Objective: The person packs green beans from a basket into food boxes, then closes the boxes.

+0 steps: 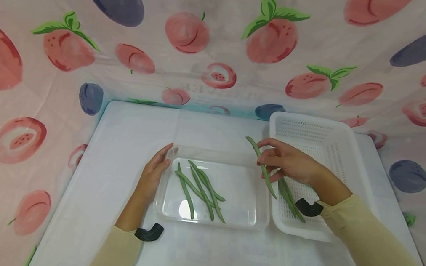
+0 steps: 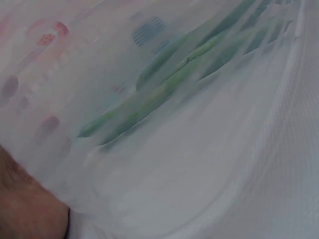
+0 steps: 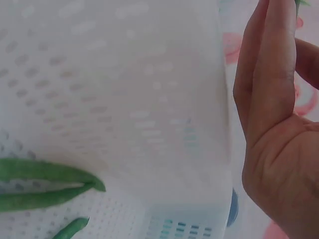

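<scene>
Looking down from the head camera, we see our right hand (image 1: 288, 161) pinching one green bean (image 1: 261, 166) between thumb and fingertips, holding it in the air just right of the clear tray (image 1: 262, 205), over the gap between that tray and the white basket (image 1: 349, 145). The bean hangs tilted, its upper end pointing away from us. Our left hand (image 1: 154, 172) lies with straight fingers flat against the clear tray's left wall, gripping nothing. Inside the tray lie four or so beans (image 1: 202, 189), crossing one another near its left half. A few more beans (image 1: 289, 196) rest in the basket, just right of the tray, partly under our right wrist. Both containers stand on a white table (image 1: 112, 153), with a fruit-printed cloth (image 1: 191, 34) behind the tray.

From the left wrist, we see the tray's wall (image 2: 209, 164) up close and blurred, the beans (image 2: 149, 99) showing green through it, and a bit of our palm (image 2: 25, 209) at the lower left.

From the right wrist, our fingers (image 3: 271, 74) point upward, right of the basket's perforated floor (image 3: 124, 89); three beans (image 3: 45, 181) lie at its lower left.
</scene>
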